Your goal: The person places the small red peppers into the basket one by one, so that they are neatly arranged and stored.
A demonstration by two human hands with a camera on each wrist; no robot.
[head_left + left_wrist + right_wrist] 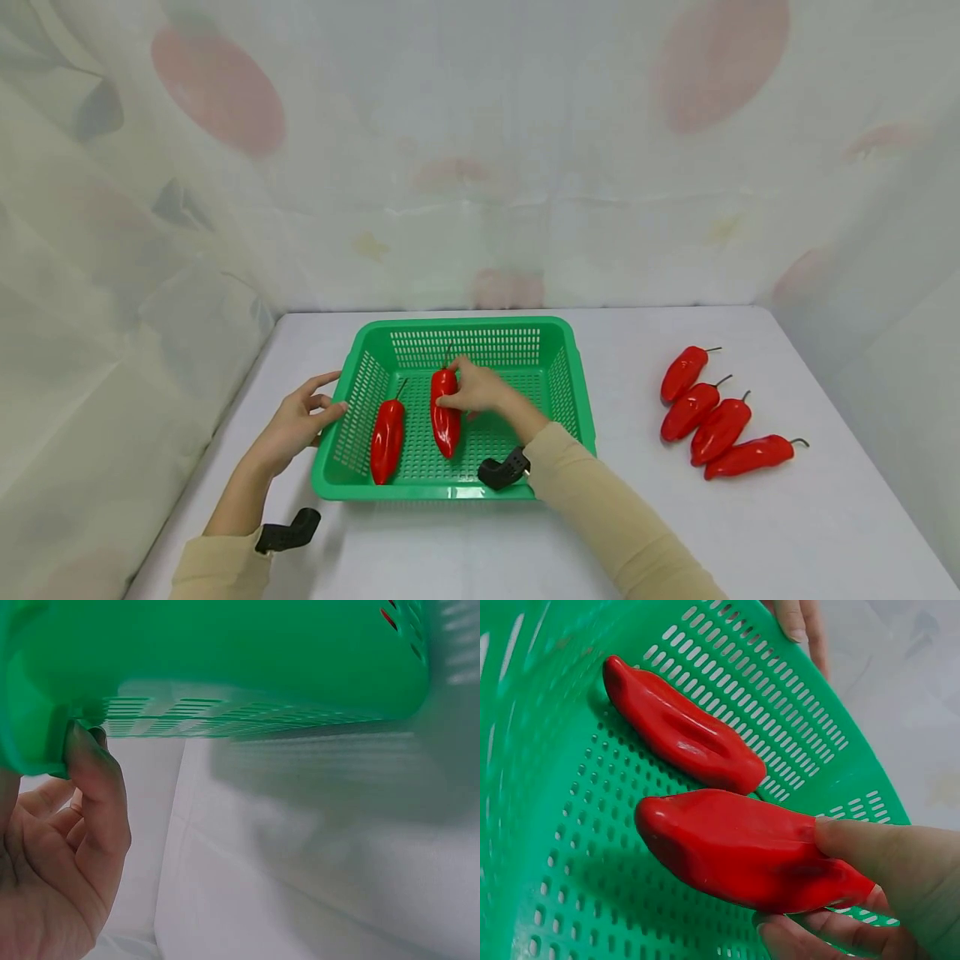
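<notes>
A green plastic basket (465, 492) with slotted walls stands on the table. My left hand (292, 425) grips its left rim, thumb on top and fingers below the edge; the left wrist view shows the hand (71, 847) at the rim from beneath. Inside the basket, my right hand (480, 388) pinches a red pepper (446, 414) between thumb and fingers, and in the right wrist view the pepper (735, 851) appears just above the basket floor. Another red pepper (387, 442) lies on the floor along the left wall, stem pointing away.
Several red peppers lie grouped on the right side of the table, the nearest one (750, 457) with its stem to the right. A white table (637, 533) carries everything. Pale printed curtains (510, 150) hang behind and at both sides.
</notes>
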